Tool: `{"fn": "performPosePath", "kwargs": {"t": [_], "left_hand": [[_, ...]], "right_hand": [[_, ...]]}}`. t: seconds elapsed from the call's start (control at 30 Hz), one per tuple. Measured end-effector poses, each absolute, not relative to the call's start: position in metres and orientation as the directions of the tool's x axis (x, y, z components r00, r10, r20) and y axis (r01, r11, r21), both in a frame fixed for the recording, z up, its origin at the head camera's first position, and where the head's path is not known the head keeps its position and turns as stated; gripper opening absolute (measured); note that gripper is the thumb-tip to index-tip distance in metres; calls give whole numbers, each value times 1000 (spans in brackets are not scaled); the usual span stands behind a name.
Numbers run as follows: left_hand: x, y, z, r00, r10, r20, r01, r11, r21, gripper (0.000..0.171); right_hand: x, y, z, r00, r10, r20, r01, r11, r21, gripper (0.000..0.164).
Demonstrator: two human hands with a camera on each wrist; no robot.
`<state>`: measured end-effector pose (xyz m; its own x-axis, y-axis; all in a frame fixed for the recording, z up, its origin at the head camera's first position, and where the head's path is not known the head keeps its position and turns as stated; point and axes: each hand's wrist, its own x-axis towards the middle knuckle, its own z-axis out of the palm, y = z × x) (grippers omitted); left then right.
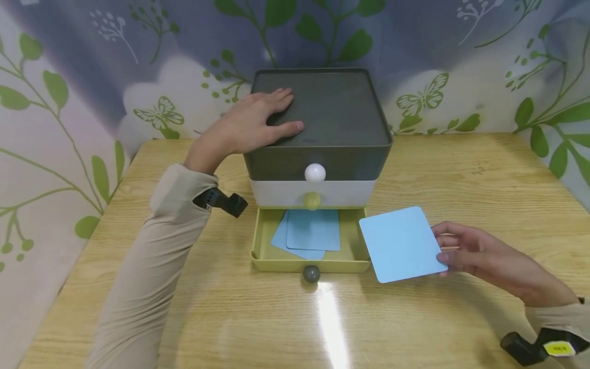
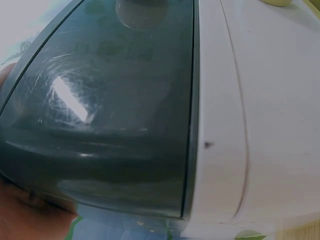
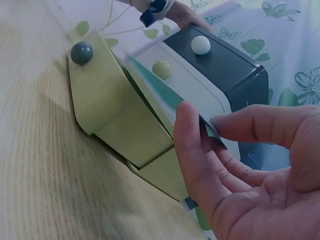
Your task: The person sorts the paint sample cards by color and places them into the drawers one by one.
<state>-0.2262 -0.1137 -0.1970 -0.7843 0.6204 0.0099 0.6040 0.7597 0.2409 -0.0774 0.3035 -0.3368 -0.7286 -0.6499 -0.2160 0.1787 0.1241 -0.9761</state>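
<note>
A small three-tier drawer box [image 1: 332,107] stands on the table, dark grey on top, white in the middle and yellow-green at the bottom. My left hand [image 1: 258,120] rests on the left side of its top, fingers spread. The bottom drawer [image 1: 267,265] is pulled out, and several blue square cards [image 1: 313,230] lie overlapping inside. Beside the drawer's right end, my right hand [image 1: 479,253] pinches another blue card [image 1: 401,246] by its right edge. In the right wrist view this card [image 3: 155,82] appears nearly edge-on between thumb and fingers.
The drawers carry round knobs: a white knob [image 1: 315,172], a yellow-green knob [image 1: 312,200] and a dark grey knob [image 1: 311,274]. A leaf-patterned curtain [image 1: 438,51] hangs behind the wooden table [image 1: 221,307]. Both wrists wear black camera straps.
</note>
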Motion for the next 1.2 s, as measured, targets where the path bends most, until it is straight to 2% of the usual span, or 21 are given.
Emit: {"fn": "performPosePath", "kwargs": {"t": [1.0, 1.2], "left_hand": [[-226, -114, -196, -794, 608, -6, 589, 772, 240, 74], [-226, -114, -196, -791, 612, -3, 593, 769, 239, 74]], "right_hand": [[-75, 283, -342, -646, -745, -167, 245, 5, -969, 42], [-76, 279, -344, -611, -781, -129, 281, -62, -958, 45]]}}
